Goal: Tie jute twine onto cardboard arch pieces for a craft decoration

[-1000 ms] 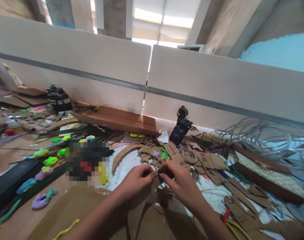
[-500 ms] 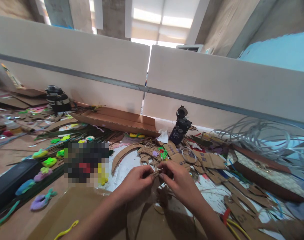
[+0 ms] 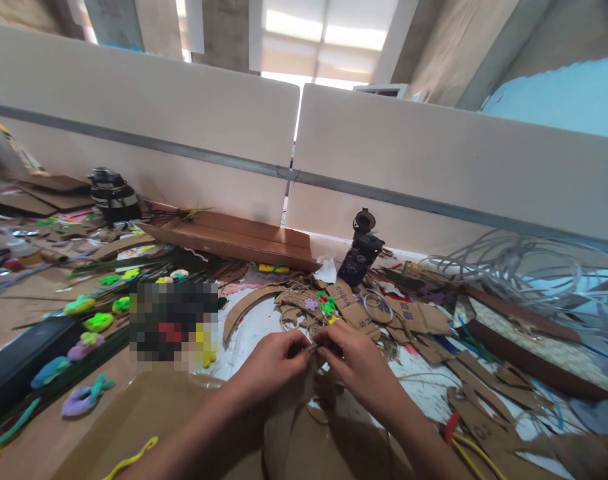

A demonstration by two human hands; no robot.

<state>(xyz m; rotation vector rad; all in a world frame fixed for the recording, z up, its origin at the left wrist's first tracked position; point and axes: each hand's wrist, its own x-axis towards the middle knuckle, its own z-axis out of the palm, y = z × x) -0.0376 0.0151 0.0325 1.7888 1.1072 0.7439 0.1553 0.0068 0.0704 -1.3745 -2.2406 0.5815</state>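
My left hand and my right hand meet at the middle, fingertips nearly touching. Both are closed in a pinch on a thin length of brown twine, mostly hidden by the fingers. Just beyond them lies a curved cardboard piece wrapped in twine, with a purple flower and a green flower on it. A plain cardboard arc rests to its left. Beneath my wrists is a brown cardboard sheet, and a small loop is partly seen below my fingers.
A dark bottle with its lid up stands behind the cardboard scraps. A long cardboard tray lies along the white panel. Clear tubing and a handbag are at right. Pipe-cleaner flowers and a black box lie left.
Both hands have drawn slightly closer together over the twine, and less of it shows between them. A yellow flower now shows above my right fingers. The cardboard sheet below has shifted slightly.
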